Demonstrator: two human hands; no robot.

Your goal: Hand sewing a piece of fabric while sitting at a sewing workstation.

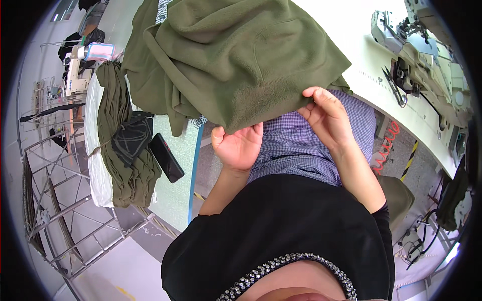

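Olive fleece fabric (pixel 236 60) hangs in a bulky heap off the near edge of the white tabletop (pixel 346 45), its lower hem reaching down into both hands. The left hand (pixel 238 148) has its grip clamped on the hem from below, thumb up at the left. The right hand (pixel 326 118) pinches the same hem further right, fingers curled over the edge. A sewing machine (pixel 432 55) stands far right; folded olive pieces (pixel 120 145) and a black phone (pixel 165 157) lie left.

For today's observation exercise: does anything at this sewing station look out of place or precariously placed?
Yes: the black phone lies tilted at the edge of the stacked olive fabric, partly overhanging. Both hands grip the olive fleece.
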